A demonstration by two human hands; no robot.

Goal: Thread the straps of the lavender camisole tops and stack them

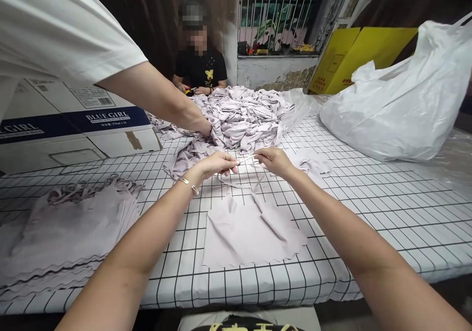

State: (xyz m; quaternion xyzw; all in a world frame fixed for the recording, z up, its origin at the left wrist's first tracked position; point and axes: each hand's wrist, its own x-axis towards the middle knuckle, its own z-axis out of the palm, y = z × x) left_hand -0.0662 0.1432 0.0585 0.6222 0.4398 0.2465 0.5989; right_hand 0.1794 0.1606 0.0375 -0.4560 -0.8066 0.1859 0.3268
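A pale pink camisole-like top [250, 232] with thin straps and a wavy lower edge lies spread on the checked tablecloth before me. Above it, my left hand [221, 164] pinches a thin strap [245, 160] between thumb and fingers. My right hand [271, 160] is closed on the strap too, a short way to the right, so the strap spans the gap between both hands. Behind my right hand lies another crumpled pale pink piece [313, 163]. A large heap of pale pink garments [250, 114] rises just beyond my hands.
Another person's arm [158, 95] reaches from the left into the heap. A second person [199, 68] sits behind it. Stacked pink garments [81, 223] lie at left, before a cardboard box [121, 141]. A white plastic bag [398, 105] and yellow box [342, 58] stand at right.
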